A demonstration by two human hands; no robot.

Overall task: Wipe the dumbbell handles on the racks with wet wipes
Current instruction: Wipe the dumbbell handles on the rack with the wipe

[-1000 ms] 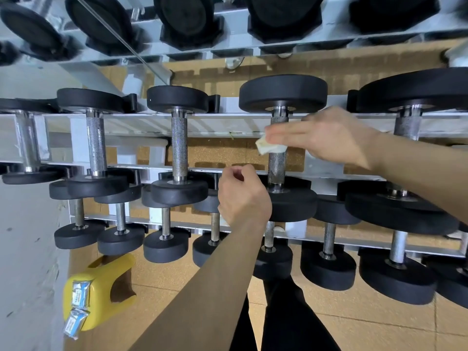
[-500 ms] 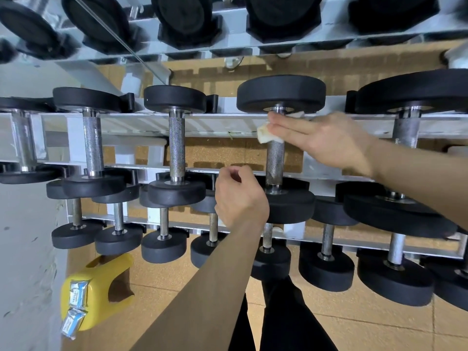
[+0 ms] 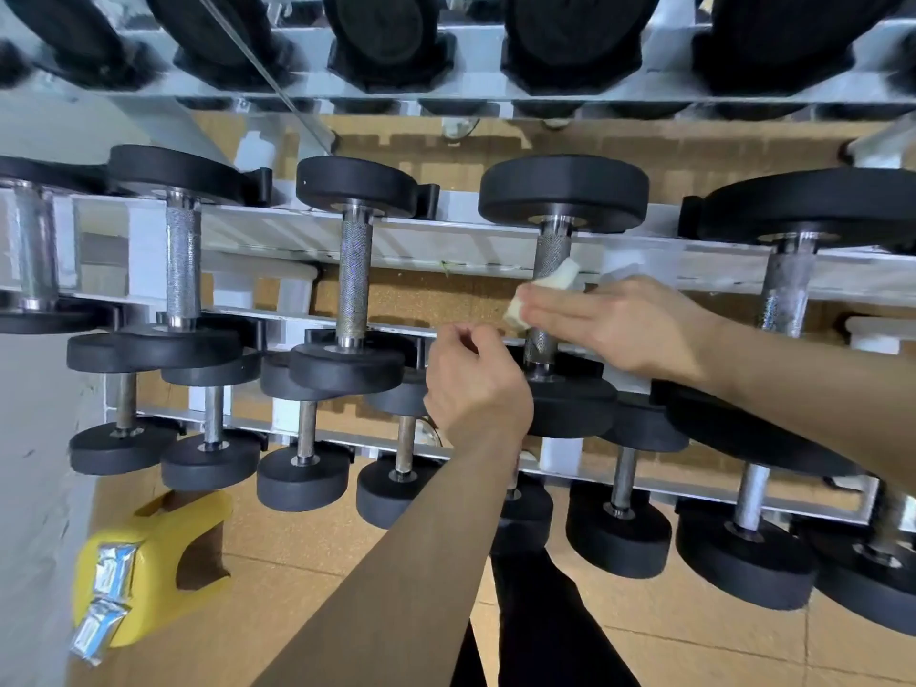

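Note:
Black dumbbells with knurled steel handles lie across a white rack [image 3: 446, 250]. My right hand [image 3: 624, 324] reaches in from the right and holds a white wet wipe [image 3: 550, 285] wrapped round the handle [image 3: 550, 250] of the middle-tier dumbbell. The wipe sits at the middle of that handle. My left hand [image 3: 476, 389] hovers just left of the same dumbbell's near weight [image 3: 570, 409], fingers curled, with nothing visible in it.
More dumbbells fill the lower tier [image 3: 302, 468] and the upper tier [image 3: 386, 37]. A yellow stool [image 3: 148, 562] with wipe packets [image 3: 106, 602] on it stands on the floor at lower left. A grey wall runs along the left.
My right hand slid the wipe along the handle, up to the far weight and back down to the middle. My left hand stayed in place.

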